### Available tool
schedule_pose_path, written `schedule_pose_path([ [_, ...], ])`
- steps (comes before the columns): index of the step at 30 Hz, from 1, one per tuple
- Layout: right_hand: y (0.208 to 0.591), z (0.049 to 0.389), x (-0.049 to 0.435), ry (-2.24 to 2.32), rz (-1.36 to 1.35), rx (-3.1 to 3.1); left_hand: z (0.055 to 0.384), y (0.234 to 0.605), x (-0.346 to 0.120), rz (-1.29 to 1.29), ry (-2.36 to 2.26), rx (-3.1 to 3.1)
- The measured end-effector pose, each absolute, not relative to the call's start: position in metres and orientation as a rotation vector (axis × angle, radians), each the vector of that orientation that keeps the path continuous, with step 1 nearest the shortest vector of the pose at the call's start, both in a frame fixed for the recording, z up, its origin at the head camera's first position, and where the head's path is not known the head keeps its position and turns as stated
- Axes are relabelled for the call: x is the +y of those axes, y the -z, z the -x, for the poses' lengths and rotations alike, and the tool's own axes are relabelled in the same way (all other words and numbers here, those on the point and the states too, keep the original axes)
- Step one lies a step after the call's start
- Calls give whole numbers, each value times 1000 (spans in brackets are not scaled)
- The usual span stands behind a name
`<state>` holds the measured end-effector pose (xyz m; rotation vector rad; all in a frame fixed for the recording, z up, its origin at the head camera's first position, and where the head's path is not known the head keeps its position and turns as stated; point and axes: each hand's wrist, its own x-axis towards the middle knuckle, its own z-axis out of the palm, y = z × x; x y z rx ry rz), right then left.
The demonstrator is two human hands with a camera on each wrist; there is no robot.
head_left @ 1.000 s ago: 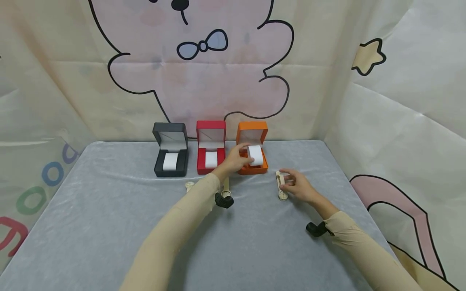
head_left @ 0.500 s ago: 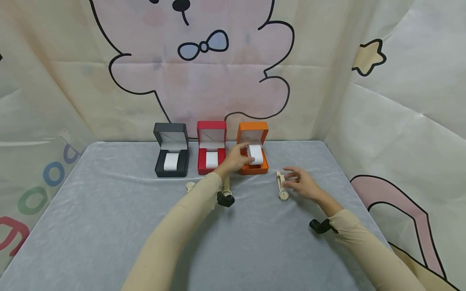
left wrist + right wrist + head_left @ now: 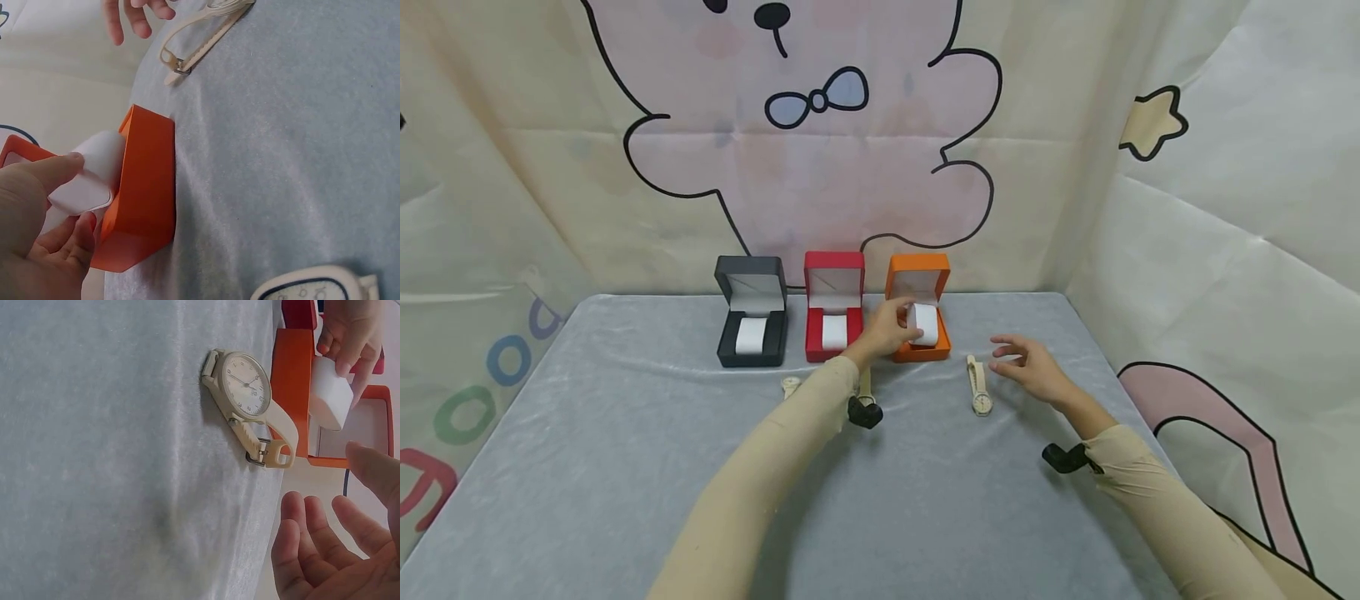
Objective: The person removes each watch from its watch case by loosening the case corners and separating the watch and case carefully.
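My left hand [image 3: 883, 329] is at the open orange watch box [image 3: 922, 354], thumb and fingers pinching a white watch cushion [image 3: 103, 156]. The cushion sits tilted, partly raised out of the box in the left wrist view. To the right, a beige watch [image 3: 979, 387] with its strap buckled into a loop lies on the grey cloth. Its round dial [image 3: 247, 387] shows in the right wrist view. Just right of that watch hovers my right hand [image 3: 1033, 371], fingers spread and loosely bent, holding nothing.
A red watch box [image 3: 814, 333] and a black one [image 3: 730, 342] stand open to the left, each with a white cushion inside. Two more pale watches lie near my left forearm: one watch [image 3: 791, 385] is partly covered by the sleeve, another watch [image 3: 866, 379] by the wrist camera.
My right hand has let go of the beige watch and drawn back up and to the right. The watch now lies on the cloth. My left hand keeps its grip on the cushion.
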<state>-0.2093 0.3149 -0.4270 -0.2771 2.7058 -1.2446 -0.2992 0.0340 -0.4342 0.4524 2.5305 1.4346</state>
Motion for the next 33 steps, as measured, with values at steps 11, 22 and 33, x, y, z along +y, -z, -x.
schedule_pose_path([
  [11, 425, 209, 315, 1241, 245, 2720, 301, 440, 34, -489, -1332, 2577],
  [22, 423, 206, 312, 1252, 236, 2726, 299, 444, 39, -504, -1285, 2662],
  [33, 424, 214, 306, 1254, 224, 2726, 305, 444, 39, -568, -1128, 2746],
])
